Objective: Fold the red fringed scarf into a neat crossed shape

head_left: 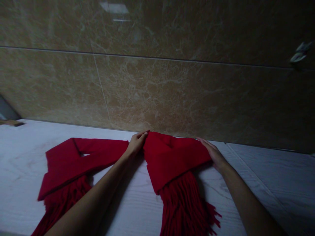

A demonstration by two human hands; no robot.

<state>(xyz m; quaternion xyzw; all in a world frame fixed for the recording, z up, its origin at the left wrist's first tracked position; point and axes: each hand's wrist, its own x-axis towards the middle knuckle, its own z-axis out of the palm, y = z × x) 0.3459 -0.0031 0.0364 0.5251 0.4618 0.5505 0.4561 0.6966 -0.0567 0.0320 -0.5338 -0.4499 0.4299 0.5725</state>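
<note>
A red scarf lies folded on the pale wood-grain surface in front of me, its long fringe hanging toward me. My left hand pinches the far left corner of this folded part. At the right end, my right hand grips the folded edge, with part of its fingers hidden by the cloth. Left of my left forearm is a second folded red scarf section, also fringed and partly covered by that forearm. Whether the two sections join behind my left hand, I cannot tell.
A brown marbled tile wall rises right behind the pale surface. At the far left edge lies a small brown wooden piece, beside a grey object. A small pale fitting is on the wall at upper right.
</note>
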